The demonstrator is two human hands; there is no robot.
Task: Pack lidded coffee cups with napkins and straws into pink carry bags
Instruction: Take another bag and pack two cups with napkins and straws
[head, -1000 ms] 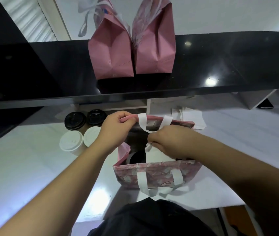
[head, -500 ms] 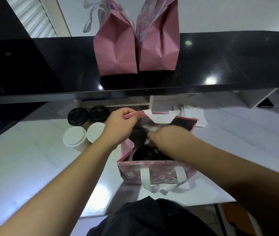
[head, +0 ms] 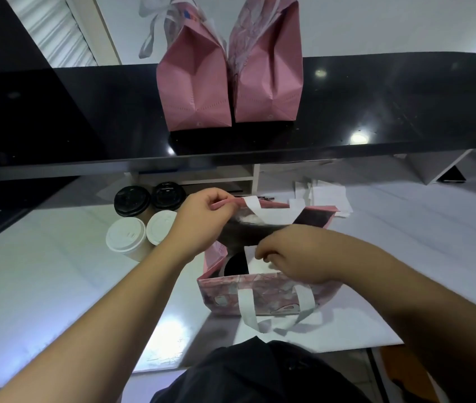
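Currently the open pink bag [head: 263, 295] stands on the white counter [head: 42, 271], near its front edge. Left hand [head: 202, 218] pinches the far rim of the bag at its left corner, beside a white handle [head: 252, 206], holding the mouth apart. Right hand [head: 295, 253] sits over the opening with fingers curled, pinching a white napkin [head: 257, 264] that lies inside; this hand and forearm hide the right half of the interior. A black cup lid [head: 235, 263] shows within the bag, left of the napkin.

Surroundings: four lidded cups stand left of the bag, two with black lids [head: 132, 197] behind two with white lids [head: 126, 237]. Loose napkins [head: 327, 194] lie behind the bag. Two closed pink bags [head: 196, 91] stand side by side, touching, on the black shelf [head: 376, 106] above.
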